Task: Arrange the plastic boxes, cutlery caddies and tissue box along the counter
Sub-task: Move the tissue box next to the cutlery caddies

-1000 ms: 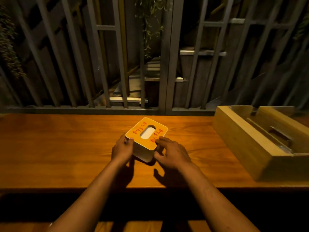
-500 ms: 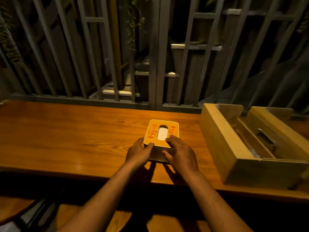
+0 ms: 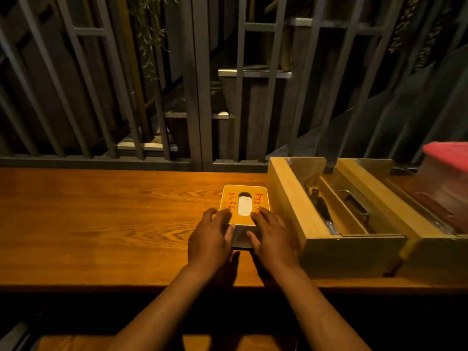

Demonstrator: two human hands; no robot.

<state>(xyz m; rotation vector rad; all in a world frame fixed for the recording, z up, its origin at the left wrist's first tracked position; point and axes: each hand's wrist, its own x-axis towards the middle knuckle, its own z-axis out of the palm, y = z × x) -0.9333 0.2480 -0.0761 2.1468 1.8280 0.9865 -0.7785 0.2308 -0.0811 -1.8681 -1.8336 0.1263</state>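
The tissue box [image 3: 243, 196], with an orange top, red writing and a white tissue in its oval slot, stands on the wooden counter [image 3: 101, 224], squared up against the left wall of a wooden cutlery caddy [image 3: 291, 206]. My left hand [image 3: 211, 236] grips the box's near left corner, fingers on its top. At the near right corner, my right hand [image 3: 272, 236] presses the box between the box and the caddy. A second wooden caddy [image 3: 430, 249] sits right of the first. A plastic box with a red lid [image 3: 448, 158] stands at the far right, blurred.
A grey metal railing [image 3: 197, 97] runs along the counter's far edge. Dark utensils and a metal handle [image 3: 354, 203] lie inside the first caddy. A wooden stool or bench [image 3: 76, 343] shows below the counter's near edge.
Both hands slid the tissue box to the right and turned it straight, from the counter's middle to beside the caddy. The view shifted right, showing the second caddy and red-lidded box.
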